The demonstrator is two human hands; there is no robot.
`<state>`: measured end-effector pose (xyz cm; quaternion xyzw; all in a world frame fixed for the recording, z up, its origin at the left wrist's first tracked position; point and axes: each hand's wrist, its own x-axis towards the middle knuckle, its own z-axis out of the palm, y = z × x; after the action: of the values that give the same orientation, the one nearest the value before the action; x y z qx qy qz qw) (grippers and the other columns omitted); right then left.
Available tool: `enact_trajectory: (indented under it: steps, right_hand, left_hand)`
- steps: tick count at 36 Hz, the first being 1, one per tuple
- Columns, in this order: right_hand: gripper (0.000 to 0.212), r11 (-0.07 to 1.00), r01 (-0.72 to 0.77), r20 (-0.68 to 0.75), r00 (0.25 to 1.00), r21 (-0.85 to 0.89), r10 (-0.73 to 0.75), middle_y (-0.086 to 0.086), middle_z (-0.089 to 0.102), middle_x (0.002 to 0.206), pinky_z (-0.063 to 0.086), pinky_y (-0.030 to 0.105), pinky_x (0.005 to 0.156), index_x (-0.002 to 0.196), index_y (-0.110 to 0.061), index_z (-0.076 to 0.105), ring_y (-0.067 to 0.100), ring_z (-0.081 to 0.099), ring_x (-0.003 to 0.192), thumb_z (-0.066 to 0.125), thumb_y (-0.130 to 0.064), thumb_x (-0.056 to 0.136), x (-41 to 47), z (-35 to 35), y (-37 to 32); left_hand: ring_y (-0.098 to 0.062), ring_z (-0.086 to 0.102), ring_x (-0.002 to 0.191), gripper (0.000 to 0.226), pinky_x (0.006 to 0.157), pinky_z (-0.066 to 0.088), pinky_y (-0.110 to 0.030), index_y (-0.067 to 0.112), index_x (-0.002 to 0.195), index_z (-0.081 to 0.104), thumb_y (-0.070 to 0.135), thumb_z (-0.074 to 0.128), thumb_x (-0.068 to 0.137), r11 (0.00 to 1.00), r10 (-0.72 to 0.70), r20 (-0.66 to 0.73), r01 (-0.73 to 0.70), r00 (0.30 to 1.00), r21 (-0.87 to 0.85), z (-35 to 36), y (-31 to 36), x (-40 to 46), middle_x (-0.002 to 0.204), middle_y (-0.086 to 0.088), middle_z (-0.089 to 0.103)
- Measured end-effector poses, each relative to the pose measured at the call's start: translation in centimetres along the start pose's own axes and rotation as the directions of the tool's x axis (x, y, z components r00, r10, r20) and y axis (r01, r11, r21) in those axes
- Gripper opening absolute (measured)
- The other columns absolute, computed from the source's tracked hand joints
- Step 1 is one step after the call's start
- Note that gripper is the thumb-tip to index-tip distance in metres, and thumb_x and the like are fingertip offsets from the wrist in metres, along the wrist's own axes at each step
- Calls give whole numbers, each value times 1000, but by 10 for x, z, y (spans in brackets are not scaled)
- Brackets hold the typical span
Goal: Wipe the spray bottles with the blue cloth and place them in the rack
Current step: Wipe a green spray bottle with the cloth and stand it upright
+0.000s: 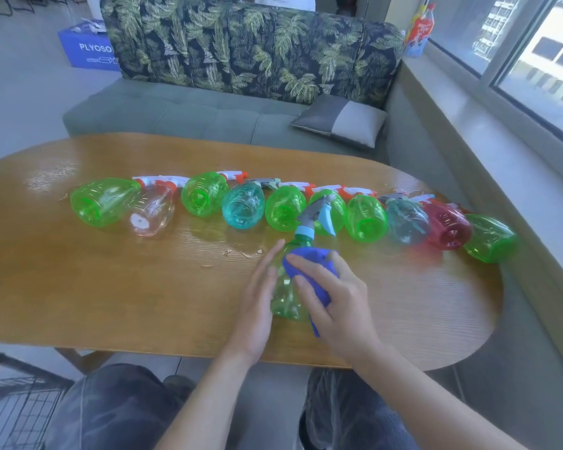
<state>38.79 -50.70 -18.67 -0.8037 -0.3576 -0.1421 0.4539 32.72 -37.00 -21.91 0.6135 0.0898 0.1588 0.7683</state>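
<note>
A green spray bottle (286, 297) with a grey and blue trigger head lies near the front middle of the wooden table (111, 287), nozzle pointing away from me. My left hand (257, 303) rests flat against its left side, fingers straight. My right hand (335, 303) grips the blue cloth (309, 264) and presses it on the bottle's upper body. Behind, several spray bottles lie in a row on their sides, from a green one (101, 201) at the left to a red one (449, 227) and a green one (491, 238) at the right.
A black wire rack (17, 404) stands on the floor at the lower left, beside my knee. A sofa with a leaf-print back (241, 43) and a grey cushion (342, 121) sits beyond the table. A window ledge runs along the right. Small scraps (241, 253) lie on the table.
</note>
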Motion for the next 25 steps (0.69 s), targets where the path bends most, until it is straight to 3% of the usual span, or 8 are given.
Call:
enact_trajectory:
  steps: [2, 4, 7, 11, 14, 19, 22, 25]
  right_hand:
    - [28, 987, 158, 48, 986, -32, -157, -4, 55, 101, 53, 27, 73, 129, -27, 73, 9, 57, 82, 59, -33, 106, -13, 0, 0]
    - [26, 953, 287, 128, 953, -95, -275, 1, 48, 90, 50, 33, 60, 128, -27, 73, 17, 50, 74, 62, -31, 106, -25, -1, 4]
    - [27, 891, 420, 219, 899, -175, -380, -2, 38, 90, 43, 32, 48, 131, -30, 71, 16, 43, 73, 60, -33, 106, -34, -9, 8]
    - [28, 899, 402, 148, 913, -175, -380, -4, 40, 93, 42, 27, 53, 134, -31, 65, 12, 44, 74, 56, -37, 108, -26, -19, 6]
    - [33, 977, 188, -32, 981, -102, -192, -1, 56, 103, 51, 25, 68, 135, -26, 68, 12, 56, 77, 53, -40, 109, -13, -19, 4]
    - [41, 994, -54, -45, 998, -97, 50, -4, 55, 96, 52, 31, 73, 138, -31, 67, 12, 57, 78, 48, -50, 106, 1, -5, -4]
    - [34, 988, 11, -49, 999, -156, -19, 0, 57, 96, 54, 38, 64, 132, -28, 71, 17, 59, 74, 55, -41, 105, -3, 5, -11]
    - [27, 948, 222, 28, 975, -229, -222, 2, 53, 89, 49, 33, 51, 127, -29, 73, 17, 52, 70, 58, -36, 105, -15, 7, -12]
  left_hand:
    - [-1, 36, 156, 51, 132, 27, -51, 48, 151, 57, 60, 49, 103, 1000, 15, -6, -15, 1000, 10, -1, 2, -1, 161, 28, 48]
    - [5, 35, 155, 49, 128, 28, -34, 40, 154, 55, 50, 46, 107, 998, 40, -3, -39, 999, 42, 0, 4, -2, 159, 31, 49]
    - [11, 33, 152, 50, 114, 29, -9, 37, 155, 52, 43, 40, 107, 994, 64, 21, -65, 998, 84, 2, 6, -4, 158, 35, 48]
    - [11, 32, 153, 50, 125, 25, -26, 40, 156, 51, 45, 40, 108, 995, 48, 9, -49, 999, 91, 2, 3, -4, 159, 35, 46]
    - [13, 32, 152, 48, 131, 23, -38, 48, 154, 53, 49, 42, 107, 996, 22, -2, -21, 1000, 88, 2, 2, -3, 159, 37, 46]
    - [2, 32, 157, 45, 132, 24, -54, 55, 151, 54, 56, 45, 107, 1000, -12, 7, 12, 1000, 26, 1, 3, -2, 163, 30, 45]
    - [-12, 38, 158, 48, 130, 28, -60, 53, 152, 54, 59, 48, 105, 1000, -13, -13, 13, 1000, -13, 0, 3, -1, 165, 19, 47]
    - [-6, 41, 155, 48, 129, 32, -53, 48, 154, 54, 52, 45, 106, 1000, -17, -31, 16, 999, -25, -1, 5, -3, 164, 23, 48]
